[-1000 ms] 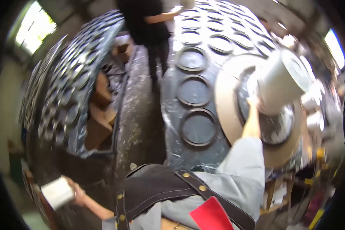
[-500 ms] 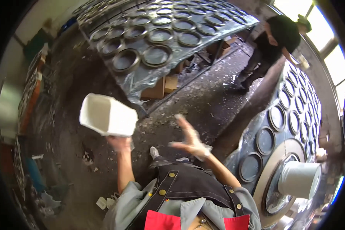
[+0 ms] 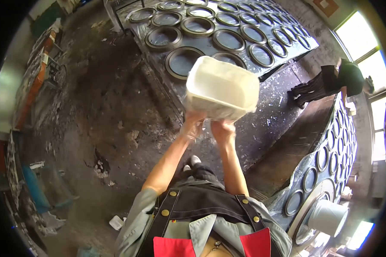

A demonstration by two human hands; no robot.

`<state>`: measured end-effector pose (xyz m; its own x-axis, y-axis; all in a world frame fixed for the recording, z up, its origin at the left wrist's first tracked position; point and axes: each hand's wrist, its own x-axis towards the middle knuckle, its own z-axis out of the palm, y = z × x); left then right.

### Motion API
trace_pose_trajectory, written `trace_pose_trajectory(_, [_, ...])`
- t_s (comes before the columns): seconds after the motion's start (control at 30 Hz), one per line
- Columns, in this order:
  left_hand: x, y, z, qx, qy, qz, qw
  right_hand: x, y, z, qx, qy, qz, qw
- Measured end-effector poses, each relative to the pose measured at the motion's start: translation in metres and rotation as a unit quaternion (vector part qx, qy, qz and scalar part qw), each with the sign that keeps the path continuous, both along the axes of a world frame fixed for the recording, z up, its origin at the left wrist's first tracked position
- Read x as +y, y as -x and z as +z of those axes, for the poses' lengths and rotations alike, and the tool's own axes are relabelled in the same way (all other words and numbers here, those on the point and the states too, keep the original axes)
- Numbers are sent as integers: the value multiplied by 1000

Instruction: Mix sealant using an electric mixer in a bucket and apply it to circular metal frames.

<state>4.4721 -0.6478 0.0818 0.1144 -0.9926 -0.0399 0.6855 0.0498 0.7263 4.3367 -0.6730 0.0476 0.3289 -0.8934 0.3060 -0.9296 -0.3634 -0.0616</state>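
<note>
Both my hands hold up a white rectangular plastic tub [image 3: 214,108] in front of me, over the near edge of a film-covered table. Its open top faces me and its inside is pale, with no contents that I can make out. My left hand [image 3: 193,127] grips the lower left of the tub, with what looks like thin clear film around the wrist. My right hand [image 3: 223,129] is closed on the lower right side. The tub hides some of the fingers.
Round ring-shaped frames [image 3: 163,49] lie in rows on the table ahead. A second such table curves along the right, with a white bucket [image 3: 328,217] at its near end. Beyond it a person [image 3: 351,77] bends over. A small white container [image 3: 116,222] sits on the littered floor.
The tub has moved rightward and up, and its opening has turned toward me. My right hand, open and apart before, now holds it too. The view has shifted; the other person appears farther right.
</note>
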Motion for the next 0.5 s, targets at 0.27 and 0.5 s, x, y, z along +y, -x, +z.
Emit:
trace_pose_trajectory(0.27, [-136,-91,35,-93,49,-36,994,-131,-108,57,-913,-208,212,279])
trace_pose_trajectory(0.5, [-262,-203,23,-170,68,-83,980,-252,-221,26,-953,-136,121,242])
